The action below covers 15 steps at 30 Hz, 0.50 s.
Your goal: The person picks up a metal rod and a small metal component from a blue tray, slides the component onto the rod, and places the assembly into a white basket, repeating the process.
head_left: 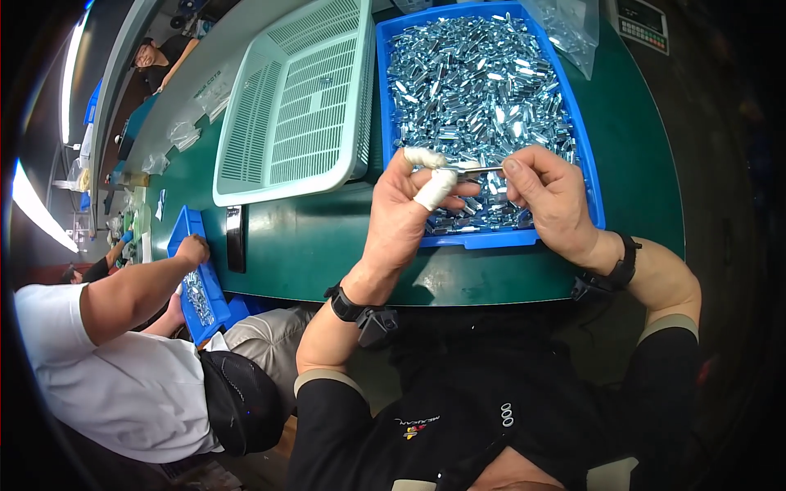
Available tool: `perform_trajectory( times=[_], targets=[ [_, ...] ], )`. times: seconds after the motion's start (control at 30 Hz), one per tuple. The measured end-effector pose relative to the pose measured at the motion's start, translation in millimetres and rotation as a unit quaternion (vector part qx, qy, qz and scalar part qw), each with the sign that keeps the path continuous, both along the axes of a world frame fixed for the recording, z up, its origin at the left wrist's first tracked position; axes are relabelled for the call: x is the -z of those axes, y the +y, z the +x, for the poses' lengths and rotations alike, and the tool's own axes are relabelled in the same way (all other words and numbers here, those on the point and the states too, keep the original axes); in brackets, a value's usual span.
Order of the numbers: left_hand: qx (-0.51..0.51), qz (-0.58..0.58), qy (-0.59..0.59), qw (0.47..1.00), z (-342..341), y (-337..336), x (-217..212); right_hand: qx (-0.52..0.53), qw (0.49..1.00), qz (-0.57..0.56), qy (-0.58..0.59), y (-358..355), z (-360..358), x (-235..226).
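- Both forearms come up from the lower edge, black band on each wrist, hands meeting over the near end of the blue bin (593,192).
- Left hand (407,209): thumb and forefinger wrapped in white tape, pressed together on the left end of a thin metal pin (479,170); other fingers curled.
- Right hand (550,196): thumb and forefinger tips pinch the pin's right end, other fingers folded under.
- Pin sits level between the hands, just above the bin's near end.
- Bin is full of small bright plated metal parts (479,82), loosely heaped.
- Handling, my read: pin is stiff, light, smooth plating so likely slippery; grip at the ends with fingertips as here. Edges may be sharp, which would fit the tape.
- Left of bin: pale green slatted tray (299,106), tilted, touching the bin's left wall.
- Beyond bin: clear plastic bags (573,29).
- Far left of bin: another person's hand (194,248) in a smaller blue bin (184,225).
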<state>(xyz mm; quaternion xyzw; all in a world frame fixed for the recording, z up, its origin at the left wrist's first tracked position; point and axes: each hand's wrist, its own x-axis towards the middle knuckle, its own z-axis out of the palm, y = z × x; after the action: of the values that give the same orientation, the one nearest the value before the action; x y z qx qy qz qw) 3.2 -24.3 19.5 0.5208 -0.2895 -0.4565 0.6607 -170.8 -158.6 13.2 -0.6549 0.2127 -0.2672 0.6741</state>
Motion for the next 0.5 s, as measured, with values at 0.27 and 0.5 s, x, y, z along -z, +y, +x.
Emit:
perform_trajectory(
  times=[0.27,0.5],
  targets=[
    [-0.017,-0.039,-0.058,0.997,-9.6,2.7,-2.2,-0.048,0.998,0.022,0.040,-4.6,-0.3,-0.1],
    [0.001,-0.041,-0.077,0.996,-5.5,8.8,-2.7,-0.134,0.986,0.028,0.099,-10.2,-2.4,0.3]
  ],
)
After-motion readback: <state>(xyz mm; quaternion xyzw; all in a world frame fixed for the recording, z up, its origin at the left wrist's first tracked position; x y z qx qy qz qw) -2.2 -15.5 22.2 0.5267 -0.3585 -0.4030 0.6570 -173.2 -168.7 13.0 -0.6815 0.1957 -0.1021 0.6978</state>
